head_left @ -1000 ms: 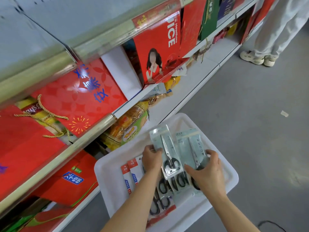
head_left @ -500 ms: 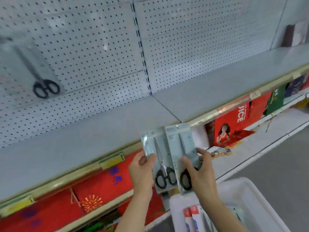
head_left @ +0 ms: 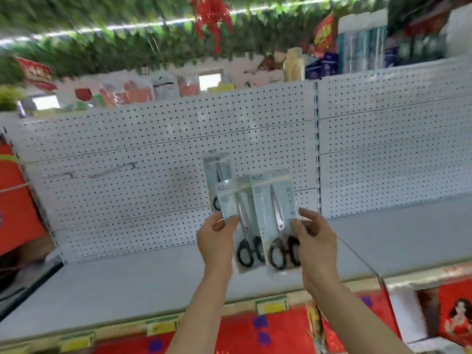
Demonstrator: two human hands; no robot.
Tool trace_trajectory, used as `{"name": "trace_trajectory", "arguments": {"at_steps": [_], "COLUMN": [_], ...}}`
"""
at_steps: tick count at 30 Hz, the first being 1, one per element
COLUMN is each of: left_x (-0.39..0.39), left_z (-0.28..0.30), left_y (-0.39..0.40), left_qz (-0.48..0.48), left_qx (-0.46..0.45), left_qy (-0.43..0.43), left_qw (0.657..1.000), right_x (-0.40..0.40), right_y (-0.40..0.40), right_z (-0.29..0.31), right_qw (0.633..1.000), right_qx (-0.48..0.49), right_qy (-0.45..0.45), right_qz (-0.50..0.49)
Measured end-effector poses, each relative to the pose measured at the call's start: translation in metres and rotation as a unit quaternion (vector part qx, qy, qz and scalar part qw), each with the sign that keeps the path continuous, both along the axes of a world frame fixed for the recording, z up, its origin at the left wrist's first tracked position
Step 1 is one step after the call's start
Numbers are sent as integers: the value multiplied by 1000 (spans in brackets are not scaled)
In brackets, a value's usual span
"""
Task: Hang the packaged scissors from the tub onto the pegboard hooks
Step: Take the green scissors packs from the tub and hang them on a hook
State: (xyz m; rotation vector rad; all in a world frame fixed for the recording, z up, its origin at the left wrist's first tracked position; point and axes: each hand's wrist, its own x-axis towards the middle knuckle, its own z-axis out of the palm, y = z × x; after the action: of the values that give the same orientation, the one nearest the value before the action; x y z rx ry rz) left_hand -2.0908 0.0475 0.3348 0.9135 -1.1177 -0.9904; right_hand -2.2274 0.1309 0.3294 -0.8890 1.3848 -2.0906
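Left hand (head_left: 217, 238) pinching one scissors pack (head_left: 241, 221), right hand (head_left: 315, 241) gripping another (head_left: 277, 215); third pack (head_left: 217, 175) on pegboard (head_left: 153, 139) half hidden behind; bare hook (head_left: 112, 169) blurred.

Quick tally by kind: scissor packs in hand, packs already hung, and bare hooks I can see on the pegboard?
Scissor packs in hand: 2, one in the left hand, one in the right hand
Pack already hung on the pegboard: 1
Bare hooks: 2
Total: 5

You've 2 scissor packs (head_left: 260, 221) upright, overlapping, black handles at 6; 3rd pack (head_left: 217, 172) hangs on pegboard (head_left: 153, 149) at 11.
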Motion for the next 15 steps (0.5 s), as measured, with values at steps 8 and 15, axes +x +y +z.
{"name": "trace_trajectory", "arguments": {"at_steps": [8, 15], "left_x": [24, 18], "left_z": [52, 56], "left_y": [-60, -110], "left_qz": [11, 23], "left_qx": [7, 16], "left_qy": [-12, -69], "left_qw": [1000, 997], "right_x": [16, 21], "right_y": [-17, -39], "right_z": [24, 25], "right_qw": [999, 999], "right_qx": [-3, -3], "right_qy": [-25, -26], "right_qz": [33, 25]}}
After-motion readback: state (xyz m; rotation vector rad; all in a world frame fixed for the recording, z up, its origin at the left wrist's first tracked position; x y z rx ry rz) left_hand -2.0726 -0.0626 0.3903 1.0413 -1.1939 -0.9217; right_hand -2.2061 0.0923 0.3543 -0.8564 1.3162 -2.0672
